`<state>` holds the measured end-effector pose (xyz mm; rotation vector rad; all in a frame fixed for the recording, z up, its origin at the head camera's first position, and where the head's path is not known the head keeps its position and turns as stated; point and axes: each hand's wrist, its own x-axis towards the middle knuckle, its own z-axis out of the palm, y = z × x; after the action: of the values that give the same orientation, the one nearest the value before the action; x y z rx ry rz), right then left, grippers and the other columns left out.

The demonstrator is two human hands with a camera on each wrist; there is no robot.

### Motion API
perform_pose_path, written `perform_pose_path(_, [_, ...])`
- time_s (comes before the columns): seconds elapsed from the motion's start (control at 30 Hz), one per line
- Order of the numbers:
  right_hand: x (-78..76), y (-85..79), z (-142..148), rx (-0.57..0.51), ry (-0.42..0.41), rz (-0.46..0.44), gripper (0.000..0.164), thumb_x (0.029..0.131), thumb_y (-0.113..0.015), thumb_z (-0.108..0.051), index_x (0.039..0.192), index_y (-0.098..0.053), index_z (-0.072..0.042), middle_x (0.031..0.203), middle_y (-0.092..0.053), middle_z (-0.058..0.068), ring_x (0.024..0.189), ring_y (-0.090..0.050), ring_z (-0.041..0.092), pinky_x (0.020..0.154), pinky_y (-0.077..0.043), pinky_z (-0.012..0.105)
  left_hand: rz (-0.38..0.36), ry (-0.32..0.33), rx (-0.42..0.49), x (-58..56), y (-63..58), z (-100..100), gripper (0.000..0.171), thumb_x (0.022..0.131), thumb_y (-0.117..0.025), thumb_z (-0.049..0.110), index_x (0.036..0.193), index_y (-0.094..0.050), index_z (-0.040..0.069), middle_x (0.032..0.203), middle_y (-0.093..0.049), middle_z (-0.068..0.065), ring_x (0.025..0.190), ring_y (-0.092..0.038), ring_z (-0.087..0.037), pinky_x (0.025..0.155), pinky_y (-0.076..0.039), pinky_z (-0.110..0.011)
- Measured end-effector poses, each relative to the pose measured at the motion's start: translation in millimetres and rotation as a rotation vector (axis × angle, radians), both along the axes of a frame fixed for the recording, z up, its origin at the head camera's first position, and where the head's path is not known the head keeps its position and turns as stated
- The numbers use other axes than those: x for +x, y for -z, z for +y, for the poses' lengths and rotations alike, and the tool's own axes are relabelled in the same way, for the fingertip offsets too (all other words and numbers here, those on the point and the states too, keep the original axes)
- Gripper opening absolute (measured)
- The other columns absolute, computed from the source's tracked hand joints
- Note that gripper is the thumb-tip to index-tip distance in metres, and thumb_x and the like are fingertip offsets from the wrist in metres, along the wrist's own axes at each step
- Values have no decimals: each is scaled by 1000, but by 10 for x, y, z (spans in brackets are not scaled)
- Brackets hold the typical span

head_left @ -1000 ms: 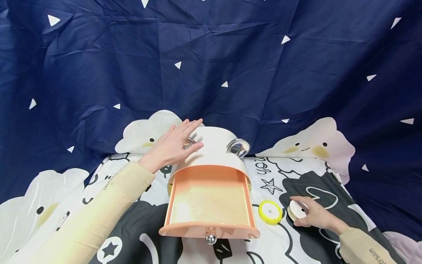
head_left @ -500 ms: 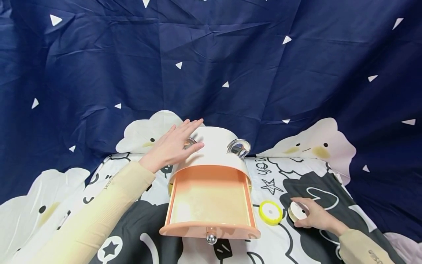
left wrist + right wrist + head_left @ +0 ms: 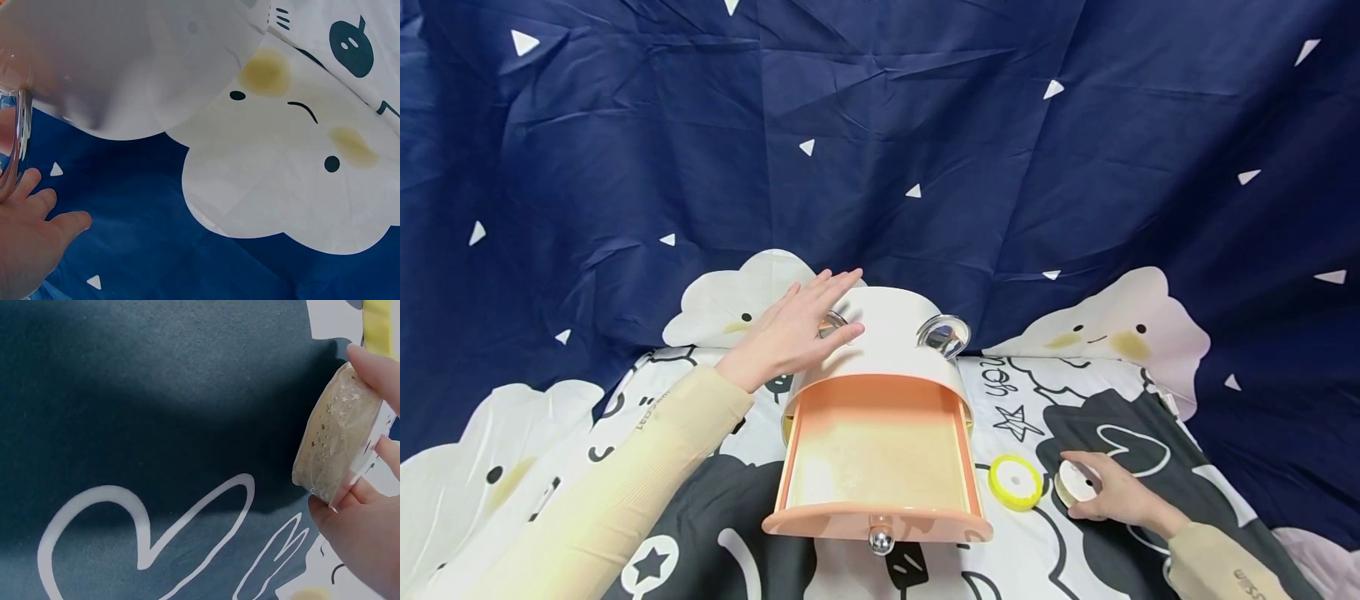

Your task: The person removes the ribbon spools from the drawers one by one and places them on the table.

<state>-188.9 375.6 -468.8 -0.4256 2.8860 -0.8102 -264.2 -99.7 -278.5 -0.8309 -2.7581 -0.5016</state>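
My left hand [image 3: 801, 325] lies with straight fingers over the left side of a white rounded box [image 3: 887, 325], by one of its round silver ears. The box's peach drawer [image 3: 880, 454] is pulled out toward me, its inside bare, with a silver ball knob [image 3: 881, 542] on the front. At the right, my right hand [image 3: 1120, 490] grips a ribbon spool [image 3: 1072, 482] between thumb and fingers. In the right wrist view the spool's ribbon [image 3: 334, 434] is cream and sheer with small gold stars. A yellow ribbon roll [image 3: 1015, 482] lies between the drawer and that hand.
A black-and-white printed cloth [image 3: 1022, 567] covers the surface under everything. Behind the box hangs a dark blue curtain [image 3: 880, 125] with white triangles and clouds. A second silver ear [image 3: 943, 336] sticks out at the box's right side.
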Motion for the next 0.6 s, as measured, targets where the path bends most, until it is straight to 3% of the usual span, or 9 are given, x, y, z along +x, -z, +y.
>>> perform_pose_path(0.4, [47,42,-36,32,51,40,82,56,-88,-25,125,-55,5,118,-56,23,92,-45,13,68,-37,16,-3,-1,-3,15,-9,-2,71,93,-43,58,152,-16,30,158,-25,6,149,-17,-21,120,-12,-53])
perform_pose_path(0.6, [64,81,-45,49,73,69,84,54,-89,-24,125,-54,4,119,-56,22,106,-51,33,70,-44,17,1,-2,-7,16,-7,-2,71,93,-43,58,152,-16,30,158,-25,6,149,-18,-21,120,-13,-52])
